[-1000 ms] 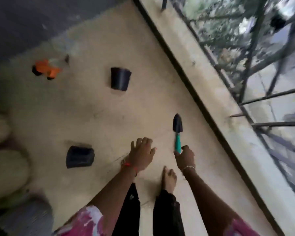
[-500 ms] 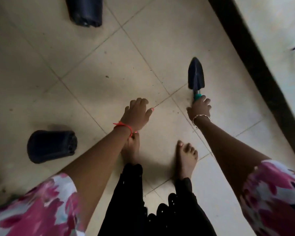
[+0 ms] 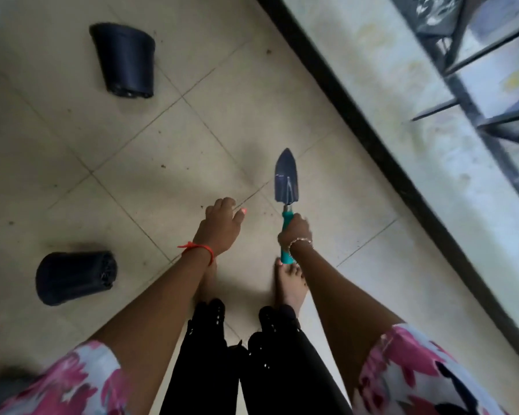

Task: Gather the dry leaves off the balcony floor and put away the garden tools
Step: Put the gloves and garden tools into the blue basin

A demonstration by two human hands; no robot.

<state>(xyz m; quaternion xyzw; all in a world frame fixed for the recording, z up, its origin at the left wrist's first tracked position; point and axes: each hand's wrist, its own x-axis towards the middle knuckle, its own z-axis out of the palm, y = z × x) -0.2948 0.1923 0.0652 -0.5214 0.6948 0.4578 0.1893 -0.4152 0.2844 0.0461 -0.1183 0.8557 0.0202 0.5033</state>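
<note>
Just right of centre, the right hand (image 3: 295, 232) grips a small trowel (image 3: 286, 181) by its teal handle, fingers wrapped round it, the handle's end poking out below the wrist. Its dark, pointed metal blade aims toward twelve o'clock over the tiled floor (image 3: 168, 139). At the trowel's nine o'clock, the left hand (image 3: 222, 226) hangs with fingers loosely curled, holding nothing. A black pot (image 3: 126, 59) lies tipped toward eleven o'clock; a second pot (image 3: 75, 278) lies on its side at nine. A pale ledge (image 3: 402, 94) crosses the two o'clock corner.
</note>
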